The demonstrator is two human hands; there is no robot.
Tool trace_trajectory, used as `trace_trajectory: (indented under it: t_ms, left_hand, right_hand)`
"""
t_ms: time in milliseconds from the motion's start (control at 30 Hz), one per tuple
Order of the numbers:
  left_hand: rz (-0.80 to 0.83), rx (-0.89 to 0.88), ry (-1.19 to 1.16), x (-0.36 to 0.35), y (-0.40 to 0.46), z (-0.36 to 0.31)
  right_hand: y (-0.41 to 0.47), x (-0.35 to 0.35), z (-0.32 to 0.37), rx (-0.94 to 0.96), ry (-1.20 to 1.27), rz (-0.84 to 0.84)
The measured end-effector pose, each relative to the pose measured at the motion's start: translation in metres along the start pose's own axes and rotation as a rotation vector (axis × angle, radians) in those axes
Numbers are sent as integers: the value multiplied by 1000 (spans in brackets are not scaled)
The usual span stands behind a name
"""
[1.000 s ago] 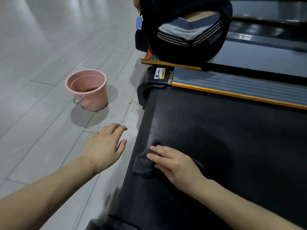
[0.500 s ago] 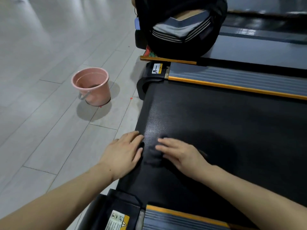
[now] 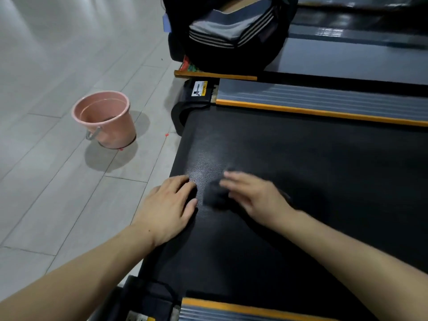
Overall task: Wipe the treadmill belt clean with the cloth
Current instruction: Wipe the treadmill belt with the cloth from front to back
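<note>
The black textured treadmill belt (image 3: 312,172) fills the middle and right of the view. A small dark grey cloth (image 3: 214,196) lies on it near its left end. My right hand (image 3: 252,196) presses flat on the cloth with straight fingers, blurred by motion. My left hand (image 3: 170,206) rests flat on the belt's left end, just left of the cloth, fingers straight and holding nothing.
A pink bucket (image 3: 105,119) stands on the grey tiled floor to the left. Grey side rails with orange trim (image 3: 324,101) border the belt. A person in dark clothes (image 3: 229,31) crouches on the neighbouring treadmill beyond.
My left hand came from over the floor onto the belt's left end. My right hand keeps moving the cloth on the belt, now blurred.
</note>
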State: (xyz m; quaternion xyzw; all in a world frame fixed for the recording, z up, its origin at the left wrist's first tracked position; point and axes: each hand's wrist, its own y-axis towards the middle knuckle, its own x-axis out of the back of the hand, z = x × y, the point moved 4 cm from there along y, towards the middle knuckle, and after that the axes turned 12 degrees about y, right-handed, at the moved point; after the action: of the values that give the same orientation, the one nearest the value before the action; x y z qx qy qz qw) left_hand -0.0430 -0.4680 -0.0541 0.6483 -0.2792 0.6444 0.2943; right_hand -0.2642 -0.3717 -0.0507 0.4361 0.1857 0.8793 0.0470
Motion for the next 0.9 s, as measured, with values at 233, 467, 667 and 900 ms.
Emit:
trace_trajectory:
  t_ms: [233,467,667,900]
  left_hand:
    - [-58,0,24,1,21,-29]
    - [-50,-46,37,1,17,-53]
    - [-80,-96,90,-1,22,-56]
    - [-62,-131,106,2,23,-83]
  right_hand:
    - [18,26,-50,51,-56,61]
    - [11,42,-59,-156,-104,-103]
    - [-76,30,-3,189,67,205]
    - [25,92,-123,-290,-172,-112]
